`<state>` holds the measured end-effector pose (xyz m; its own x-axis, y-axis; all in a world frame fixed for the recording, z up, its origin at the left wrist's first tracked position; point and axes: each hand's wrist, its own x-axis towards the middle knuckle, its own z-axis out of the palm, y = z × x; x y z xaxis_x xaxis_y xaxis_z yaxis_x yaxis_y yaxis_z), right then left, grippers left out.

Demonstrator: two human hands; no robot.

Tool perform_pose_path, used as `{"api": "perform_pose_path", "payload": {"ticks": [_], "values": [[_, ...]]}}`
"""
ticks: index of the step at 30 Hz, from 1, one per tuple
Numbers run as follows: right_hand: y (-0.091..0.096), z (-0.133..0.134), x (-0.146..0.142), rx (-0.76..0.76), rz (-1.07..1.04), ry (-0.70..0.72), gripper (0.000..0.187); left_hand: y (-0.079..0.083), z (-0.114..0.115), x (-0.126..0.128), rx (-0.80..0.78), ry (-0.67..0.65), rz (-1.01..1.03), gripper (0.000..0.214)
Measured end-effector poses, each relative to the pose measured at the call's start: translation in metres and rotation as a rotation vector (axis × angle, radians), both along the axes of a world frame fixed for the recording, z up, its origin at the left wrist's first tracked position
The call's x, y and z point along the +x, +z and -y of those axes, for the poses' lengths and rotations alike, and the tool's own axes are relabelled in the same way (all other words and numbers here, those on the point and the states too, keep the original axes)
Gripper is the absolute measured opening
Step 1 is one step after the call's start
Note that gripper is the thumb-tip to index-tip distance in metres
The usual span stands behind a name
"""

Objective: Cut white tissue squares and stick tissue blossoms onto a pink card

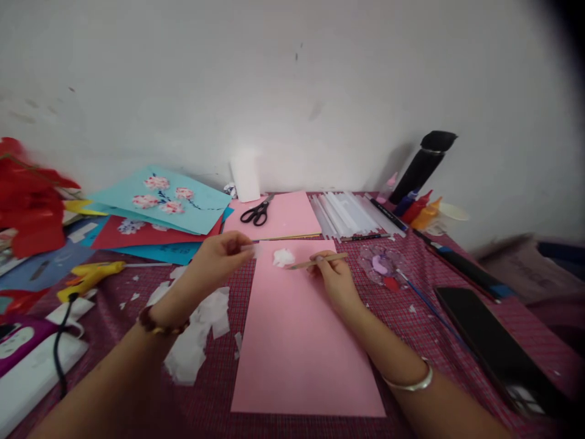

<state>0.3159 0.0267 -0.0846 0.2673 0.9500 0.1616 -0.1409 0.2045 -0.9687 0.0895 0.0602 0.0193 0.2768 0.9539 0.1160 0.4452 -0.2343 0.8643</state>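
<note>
Pinching stick (300, 264), right hand (334, 279); pinching indistinct pale scrap (249, 248), left hand (220, 255)

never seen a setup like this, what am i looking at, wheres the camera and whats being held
There is no machine here: a person's bare hands, seen from a camera worn on that person's head, looking forward and down. The right hand holds a thin wooden stick, its tip at a crumpled white tuft on a pink sheet. The left hand pinches a pale scrap, too blurred to name surely. Around them on the checked tablecloth lie torn white pieces, a yellow glue gun and a light-blue card with pink-and-white flowers. Black-handled scissors lie on pink paper behind.
</note>
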Motion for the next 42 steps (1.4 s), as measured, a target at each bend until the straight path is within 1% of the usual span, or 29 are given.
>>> {"api": "perform_pose_path", "payload": {"ticks": [3, 6, 9, 11, 13, 16, 17, 18, 19, 21, 23, 26, 29, 31, 34, 38, 42], "values": [[0.001, -0.005, -0.001, -0.019, 0.030, 0.018, 0.015, -0.015, -0.021, 0.025, -0.129, -0.085, 0.127, 0.012], [0.002, -0.010, -0.002, -0.060, 0.050, 0.026, 0.016, -0.036, -0.038, 0.034, -0.219, -0.114, 0.225, 0.013], [0.003, -0.011, -0.002, -0.082, 0.046, 0.016, 0.017, -0.055, -0.048, 0.029, -0.290, -0.101, 0.262, 0.016], [0.003, -0.010, -0.002, -0.080, 0.045, 0.014, 0.017, -0.064, -0.051, 0.023, -0.339, -0.130, 0.236, 0.017], [0.003, -0.010, -0.001, -0.085, 0.055, 0.014, 0.018, -0.069, -0.052, 0.018, -0.376, -0.206, 0.189, 0.018], [0.003, -0.010, -0.002, -0.098, 0.078, 0.017, 0.019, -0.073, -0.051, 0.017, -0.399, -0.369, 0.119, 0.019], [0.003, -0.010, -0.002, -0.101, 0.081, 0.019, 0.019, -0.076, -0.051, 0.019, -0.383, -0.403, 0.096, 0.020], [0.003, -0.010, -0.002, -0.100, 0.081, 0.022, 0.018, -0.079, -0.050, 0.022, -0.343, -0.408, 0.069, 0.020], [0.003, -0.010, -0.002, -0.098, 0.081, 0.024, 0.018, -0.083, -0.049, 0.026, -0.280, -0.385, 0.040, 0.019], [0.004, -0.008, -0.001, -0.096, 0.075, 0.019, 0.017, -0.092, -0.048, 0.034, -0.123, -0.288, -0.020, 0.016], [0.004, -0.006, 0.000, -0.087, 0.039, -0.021, 0.015, -0.099, -0.047, 0.040, -0.012, -0.210, -0.076, 0.013], [0.005, -0.002, 0.001, -0.056, -0.044, -0.081, 0.013, -0.102, -0.044, 0.043, 0.019, -0.171, -0.098, 0.012], [0.004, 0.000, 0.002, -0.027, -0.058, -0.027, 0.011, -0.100, -0.043, 0.043, 0.015, -0.146, -0.089, 0.013], [0.004, 0.000, 0.002, -0.020, -0.019, 0.012, 0.011, -0.099, -0.042, 0.044, 0.026, -0.127, -0.102, 0.013], [0.004, 0.000, 0.000, -0.030, 0.074, 0.034, 0.012, -0.100, -0.042, 0.045, 0.027, -0.106, -0.114, 0.013], [0.005, 0.001, -0.001, -0.025, 0.186, 0.045, 0.014, -0.099, -0.044, 0.046, 0.023, -0.123, -0.106, 0.009], [0.006, 0.002, 0.000, 0.016, 0.273, 0.042, 0.015, -0.097, -0.048, 0.044, 0.085, -0.123, -0.100, 0.018]]}}
